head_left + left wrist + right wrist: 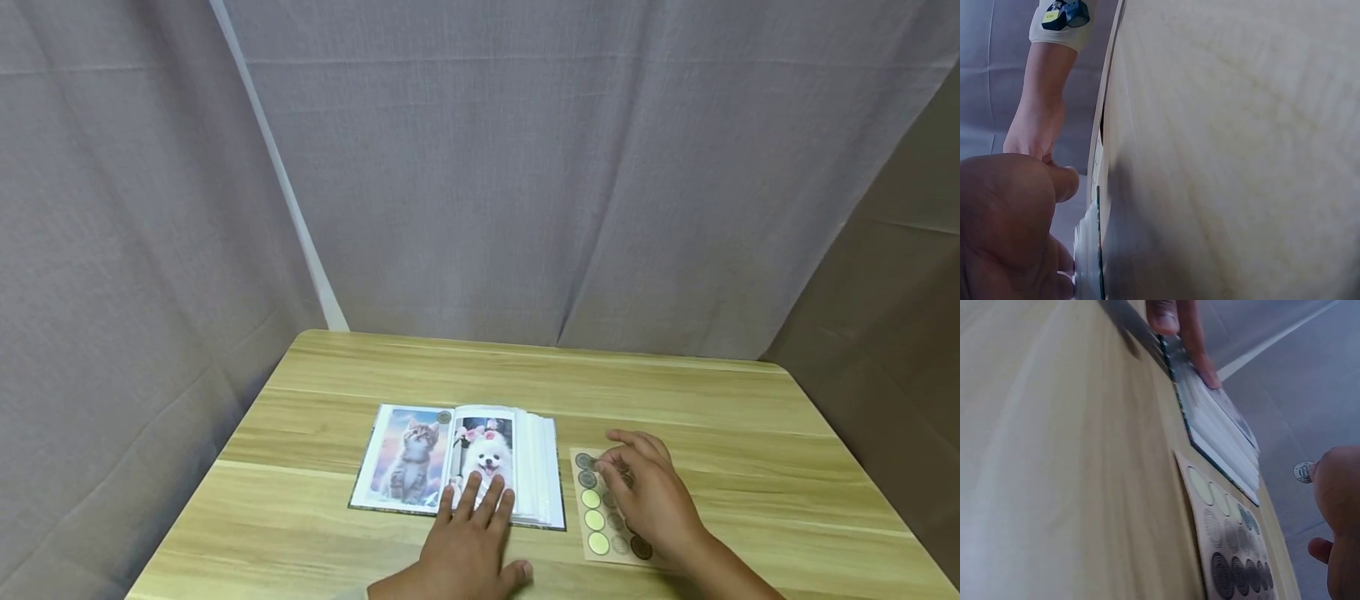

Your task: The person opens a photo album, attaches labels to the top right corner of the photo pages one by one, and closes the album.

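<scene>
An open photo album (537, 471) lies on the table, a kitten picture (415, 458) on its left page and a white dog picture (487, 454) on the right. My left hand (468, 542) rests with straight, spread fingers on the lower part of the dog page. A dark round sticker (444, 417) sits at the kitten page's top right corner. My right hand (660, 500) is over the sticker sheet (595, 520), right of the album. In the right wrist view its fingertips pinch a round patterned sticker (1304, 471), raised off the sheet.
The wooden table (322, 433) extends around the album and sheet. Grey curtains (465, 192) hang behind it and at both sides. On the sheet, pale yellow circles line part of the left column, with dark round stickers elsewhere.
</scene>
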`<move>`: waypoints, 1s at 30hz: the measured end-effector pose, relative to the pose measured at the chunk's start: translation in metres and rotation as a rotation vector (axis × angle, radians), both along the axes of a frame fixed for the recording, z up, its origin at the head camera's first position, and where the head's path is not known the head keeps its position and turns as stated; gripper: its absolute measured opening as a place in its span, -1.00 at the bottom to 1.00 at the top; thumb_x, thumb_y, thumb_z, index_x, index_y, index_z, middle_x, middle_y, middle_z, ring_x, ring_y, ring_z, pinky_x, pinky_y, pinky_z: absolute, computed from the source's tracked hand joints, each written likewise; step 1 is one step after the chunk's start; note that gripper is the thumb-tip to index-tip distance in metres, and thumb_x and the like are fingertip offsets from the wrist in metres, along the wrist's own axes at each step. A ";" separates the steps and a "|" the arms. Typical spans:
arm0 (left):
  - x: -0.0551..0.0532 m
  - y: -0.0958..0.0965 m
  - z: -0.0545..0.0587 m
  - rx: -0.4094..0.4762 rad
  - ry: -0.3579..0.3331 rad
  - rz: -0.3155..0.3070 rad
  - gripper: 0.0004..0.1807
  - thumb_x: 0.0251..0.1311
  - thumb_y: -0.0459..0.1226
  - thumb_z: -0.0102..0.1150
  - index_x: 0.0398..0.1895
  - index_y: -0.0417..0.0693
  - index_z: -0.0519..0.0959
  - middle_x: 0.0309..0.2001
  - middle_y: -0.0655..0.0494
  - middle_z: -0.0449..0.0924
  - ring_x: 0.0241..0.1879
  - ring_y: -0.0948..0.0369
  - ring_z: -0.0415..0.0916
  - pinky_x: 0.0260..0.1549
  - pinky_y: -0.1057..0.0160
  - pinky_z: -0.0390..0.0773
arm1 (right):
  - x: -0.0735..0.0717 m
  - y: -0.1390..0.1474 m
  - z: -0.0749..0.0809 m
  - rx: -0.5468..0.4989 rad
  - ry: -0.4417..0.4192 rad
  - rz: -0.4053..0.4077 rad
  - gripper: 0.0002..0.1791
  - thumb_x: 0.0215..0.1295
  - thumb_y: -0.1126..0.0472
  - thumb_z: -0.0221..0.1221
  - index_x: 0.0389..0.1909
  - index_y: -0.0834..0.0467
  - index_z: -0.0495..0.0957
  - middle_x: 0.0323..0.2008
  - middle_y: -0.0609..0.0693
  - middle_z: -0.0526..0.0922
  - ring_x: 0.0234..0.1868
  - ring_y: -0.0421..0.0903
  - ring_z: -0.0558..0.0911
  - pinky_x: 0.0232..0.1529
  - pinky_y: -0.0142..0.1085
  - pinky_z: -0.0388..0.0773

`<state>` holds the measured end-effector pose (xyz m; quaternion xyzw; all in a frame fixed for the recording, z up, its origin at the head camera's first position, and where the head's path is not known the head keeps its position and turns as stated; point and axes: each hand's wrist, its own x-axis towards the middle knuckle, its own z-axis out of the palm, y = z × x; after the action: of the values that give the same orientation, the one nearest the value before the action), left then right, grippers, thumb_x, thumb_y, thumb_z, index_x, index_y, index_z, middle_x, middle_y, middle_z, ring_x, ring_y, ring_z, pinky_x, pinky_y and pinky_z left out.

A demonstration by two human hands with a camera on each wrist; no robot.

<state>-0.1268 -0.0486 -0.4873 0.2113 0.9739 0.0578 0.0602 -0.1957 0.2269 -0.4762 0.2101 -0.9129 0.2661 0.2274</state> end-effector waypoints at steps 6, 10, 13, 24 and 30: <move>-0.002 -0.001 0.001 -0.021 -0.028 -0.017 0.02 0.31 0.47 -0.22 0.65 0.07 0.07 0.63 0.06 -0.09 0.60 -0.09 -0.22 0.44 -0.30 -0.06 | -0.012 -0.002 0.005 -0.009 -0.068 0.011 -0.88 0.32 0.30 0.35 -0.34 0.02 0.64 0.22 0.12 0.58 0.32 0.17 0.37 0.10 0.11 0.47; -0.003 0.000 0.001 -0.028 -0.062 -0.017 0.04 0.29 0.50 -0.25 0.66 0.09 0.05 0.64 0.08 -0.12 0.60 -0.09 -0.26 0.44 -0.31 -0.08 | -0.019 -0.004 0.006 0.003 -0.115 0.017 -0.91 0.37 0.26 0.31 -0.32 0.01 0.63 0.24 0.10 0.55 0.35 0.18 0.34 0.10 0.13 0.49; -0.003 0.001 0.001 -0.025 -0.074 -0.016 0.05 0.27 0.51 -0.26 0.66 0.09 0.05 0.64 0.08 -0.12 0.60 -0.09 -0.26 0.44 -0.31 -0.08 | -0.023 -0.005 0.006 0.012 -0.135 0.027 -0.92 0.39 0.25 0.30 -0.30 0.00 0.63 0.26 0.09 0.54 0.36 0.17 0.33 0.02 0.08 0.54; -0.004 0.000 0.001 -0.019 -0.095 -0.023 0.10 0.23 0.55 -0.29 0.66 0.07 0.04 0.64 0.05 -0.15 0.60 -0.10 -0.30 0.43 -0.34 -0.11 | -0.037 -0.013 0.007 -0.008 -0.187 0.060 -0.96 0.44 0.21 0.26 -0.26 0.04 0.64 0.29 0.10 0.51 0.37 0.17 0.32 0.13 0.15 0.49; -0.005 0.001 0.001 -0.029 -0.107 -0.017 0.10 0.23 0.55 -0.28 0.66 0.10 0.02 0.64 0.07 -0.17 0.60 -0.10 -0.31 0.44 -0.33 -0.12 | -0.043 -0.018 0.006 -0.004 -0.195 0.071 -0.94 0.44 0.22 0.26 -0.28 0.03 0.63 0.27 0.11 0.53 0.37 0.18 0.32 0.13 0.14 0.48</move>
<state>-0.1315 -0.0472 -0.4863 0.2152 0.9681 0.0543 0.1159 -0.2389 0.2093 -0.4699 0.2149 -0.9221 0.2951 0.1286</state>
